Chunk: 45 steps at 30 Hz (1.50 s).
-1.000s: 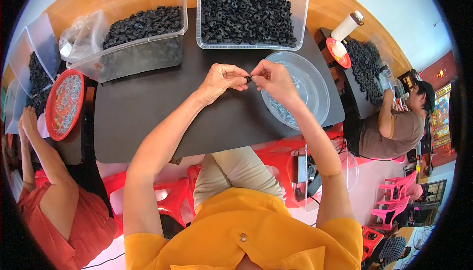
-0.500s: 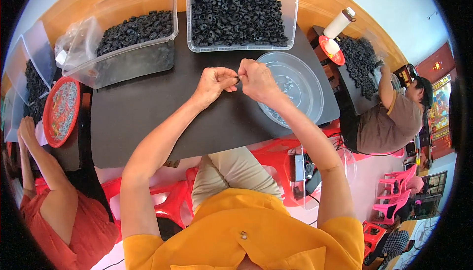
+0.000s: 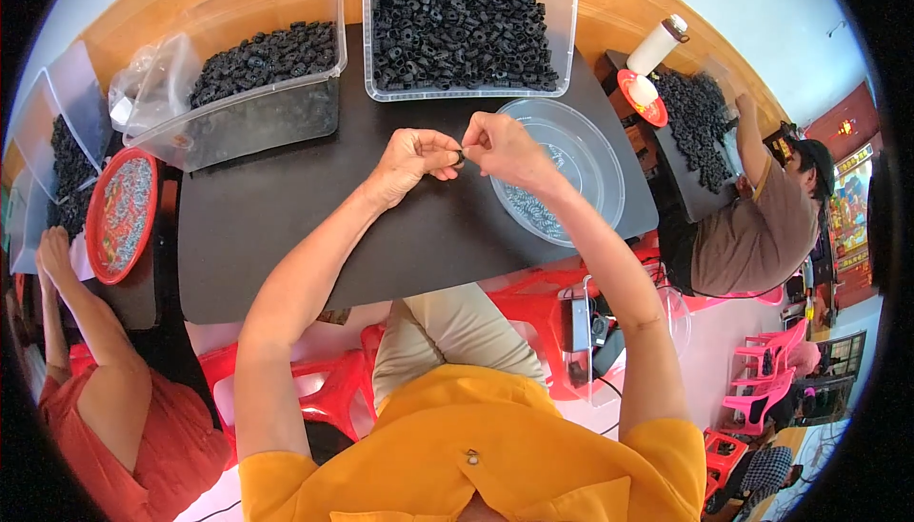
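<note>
Above the dark table (image 3: 286,236), my left hand (image 3: 411,162) pinches a small black plastic part (image 3: 459,156) between thumb and fingertips. My right hand (image 3: 506,149) is closed in a pinch right beside it, its fingertips at the part's right side. Whatever small piece those fingertips hold is too small to make out. Under my right wrist stands a round clear basin (image 3: 605,165) with small silvery screws (image 3: 535,210) in it. Straight ahead, a large clear bin (image 3: 419,95) is full of loose black plastic parts (image 3: 462,22).
Another clear bin (image 3: 257,136) with black parts stands at the left, near a red tray (image 3: 95,222) of silvery pieces. Co-workers sit at both sides, one in a red top (image 3: 143,427), one in brown (image 3: 752,246). A white bottle (image 3: 657,46) stands at the far right.
My right hand has shifted slightly right and its fingers have turned, showing the black part more plainly. My left hand has barely moved. The co-worker's arm at right has risen.
</note>
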Each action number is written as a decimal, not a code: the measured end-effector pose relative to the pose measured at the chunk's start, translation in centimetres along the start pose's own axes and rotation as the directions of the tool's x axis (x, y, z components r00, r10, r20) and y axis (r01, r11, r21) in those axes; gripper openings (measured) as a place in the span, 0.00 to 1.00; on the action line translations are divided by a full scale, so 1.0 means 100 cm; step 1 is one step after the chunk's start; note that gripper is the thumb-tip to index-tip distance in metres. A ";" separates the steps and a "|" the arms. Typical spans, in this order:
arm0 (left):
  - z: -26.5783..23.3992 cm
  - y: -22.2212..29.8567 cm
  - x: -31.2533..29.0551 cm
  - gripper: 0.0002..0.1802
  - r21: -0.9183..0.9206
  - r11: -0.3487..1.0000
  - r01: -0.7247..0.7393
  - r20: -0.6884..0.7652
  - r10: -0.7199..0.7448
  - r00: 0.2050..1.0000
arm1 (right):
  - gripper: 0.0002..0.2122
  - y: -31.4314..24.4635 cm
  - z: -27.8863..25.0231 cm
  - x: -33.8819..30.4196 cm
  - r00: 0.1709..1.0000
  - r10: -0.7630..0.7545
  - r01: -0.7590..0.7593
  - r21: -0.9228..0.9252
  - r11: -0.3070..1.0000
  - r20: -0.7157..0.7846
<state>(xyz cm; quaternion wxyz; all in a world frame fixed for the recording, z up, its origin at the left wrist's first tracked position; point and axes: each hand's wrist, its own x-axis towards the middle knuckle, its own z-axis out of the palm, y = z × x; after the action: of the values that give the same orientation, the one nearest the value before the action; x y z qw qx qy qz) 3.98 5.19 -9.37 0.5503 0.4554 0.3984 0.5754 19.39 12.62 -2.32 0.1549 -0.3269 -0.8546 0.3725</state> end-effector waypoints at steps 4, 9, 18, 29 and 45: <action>0.004 -0.004 0.002 0.07 0.047 0.998 -0.038 -0.097 0.042 0.994 | 0.02 -0.005 0.011 -0.001 0.976 -0.170 0.114 -0.352 0.929 -0.133; 0.007 -0.006 0.000 0.07 0.115 0.991 -0.066 -0.086 0.076 0.993 | 0.02 0.002 0.015 -0.002 0.962 -0.205 0.134 -0.348 0.928 -0.178; -0.003 0.001 -0.004 0.08 -0.110 0.993 0.030 -0.015 -0.032 0.999 | 0.03 -0.014 0.000 0.002 0.993 0.077 -0.082 0.061 0.995 0.088; 0.005 0.000 0.000 0.09 0.128 0.991 -0.028 -0.016 0.031 0.999 | 0.01 0.007 0.017 -0.004 0.950 -0.259 0.201 -0.294 0.934 -0.173; 0.000 0.007 -0.002 0.07 -0.044 0.994 0.102 -0.047 -0.104 0.993 | 0.04 -0.001 0.024 -0.008 0.867 -0.413 0.352 -0.245 0.903 -0.278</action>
<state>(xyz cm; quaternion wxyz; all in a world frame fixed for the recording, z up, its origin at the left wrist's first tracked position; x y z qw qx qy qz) 3.82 4.95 -8.75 0.5787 0.4083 0.4227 0.5655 18.70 10.77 -3.88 0.3324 -0.2198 -0.8965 0.1937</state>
